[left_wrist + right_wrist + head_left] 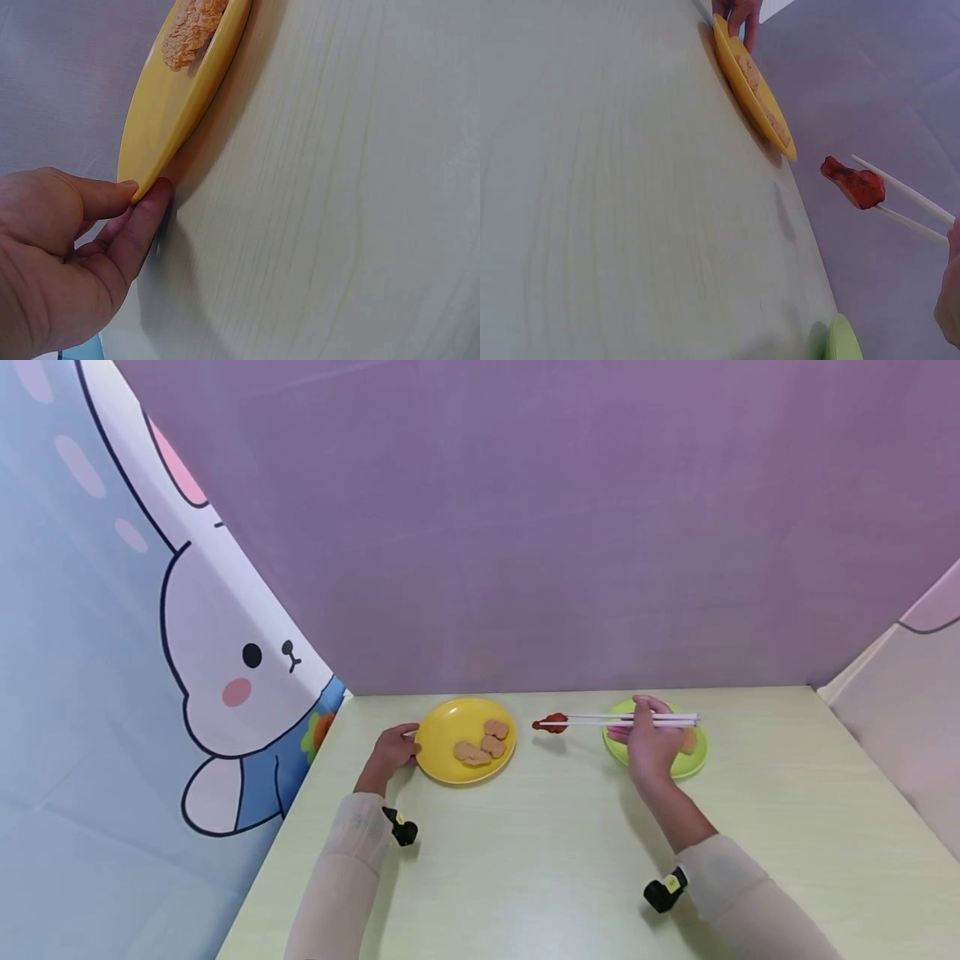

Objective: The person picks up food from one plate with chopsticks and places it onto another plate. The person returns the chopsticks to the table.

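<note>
My left hand (396, 748) pinches the left rim of a yellow plate (442, 763); in the left wrist view the thumb lies on top of the rim and fingers below it. Several light-brown breaded pieces (472, 754) lie on that plate. My right hand (651, 745) holds a pair of white chopsticks (592, 720), which grip a reddish-brown drumstick (553, 723) in the air between the two plates. Under the right hand is a green plate (693, 764) with a light-brown piece (688, 742) on it, partly hidden by the hand.
Both plates stand near the back of the pale wood-grain table (510, 860). A purple backdrop (570, 527) rises behind the table, and a blue cloth with a cartoon rabbit (217, 693) hangs at the left. Small black cameras (405, 832) are on both wrists.
</note>
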### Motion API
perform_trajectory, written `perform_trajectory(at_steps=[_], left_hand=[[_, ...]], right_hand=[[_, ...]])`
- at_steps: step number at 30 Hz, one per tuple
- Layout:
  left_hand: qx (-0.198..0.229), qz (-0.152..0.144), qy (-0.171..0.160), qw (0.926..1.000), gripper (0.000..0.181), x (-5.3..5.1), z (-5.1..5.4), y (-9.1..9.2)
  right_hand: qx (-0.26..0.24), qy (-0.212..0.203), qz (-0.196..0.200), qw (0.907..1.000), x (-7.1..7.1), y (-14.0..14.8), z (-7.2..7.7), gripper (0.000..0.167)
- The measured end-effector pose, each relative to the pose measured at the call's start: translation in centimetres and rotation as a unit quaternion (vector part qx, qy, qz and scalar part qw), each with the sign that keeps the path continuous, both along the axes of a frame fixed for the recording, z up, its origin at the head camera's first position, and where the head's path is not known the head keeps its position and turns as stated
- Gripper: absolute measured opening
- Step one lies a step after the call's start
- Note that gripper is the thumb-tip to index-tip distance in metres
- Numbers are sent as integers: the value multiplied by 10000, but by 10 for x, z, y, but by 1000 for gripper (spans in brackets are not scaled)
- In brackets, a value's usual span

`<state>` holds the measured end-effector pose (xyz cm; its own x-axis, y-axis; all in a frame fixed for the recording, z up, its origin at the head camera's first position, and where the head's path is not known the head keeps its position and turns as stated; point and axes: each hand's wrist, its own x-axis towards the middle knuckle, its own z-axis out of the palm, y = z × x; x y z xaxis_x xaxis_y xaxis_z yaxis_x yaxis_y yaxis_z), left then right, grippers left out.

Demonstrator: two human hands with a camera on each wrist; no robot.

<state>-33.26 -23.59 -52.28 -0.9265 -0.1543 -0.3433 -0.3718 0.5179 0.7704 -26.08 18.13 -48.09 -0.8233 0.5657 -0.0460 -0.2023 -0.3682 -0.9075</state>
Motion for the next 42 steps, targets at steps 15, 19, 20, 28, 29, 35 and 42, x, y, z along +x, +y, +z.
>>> perform_trajectory(at_steps=[15,19,20,28,29,35,42], left_hand=[[-40,16,-5,10000,56,4,3,1],[-5,45,-28,10000,56,3,3,1],[7,43,-28,10000,56,3,3,1],[17,37,-38,10000,56,3,2,1],[29,37,-37,10000,56,3,2,1],[39,10,0,10000,56,5,4,2],[-16,9,18,10000,56,7,4,4]], right_hand=[[-54,-212,144,9997,-7,-25,-1,19],[-69,-211,174,9996,-8,-30,-3,16],[-68,-222,176,9996,-9,-31,-3,16],[22,-216,182,9996,-11,-45,-4,19],[37,-205,197,9996,-11,-47,-4,20],[177,-216,324,9991,-14,-60,-3,26],[250,-116,391,9989,-16,-72,-7,28]])
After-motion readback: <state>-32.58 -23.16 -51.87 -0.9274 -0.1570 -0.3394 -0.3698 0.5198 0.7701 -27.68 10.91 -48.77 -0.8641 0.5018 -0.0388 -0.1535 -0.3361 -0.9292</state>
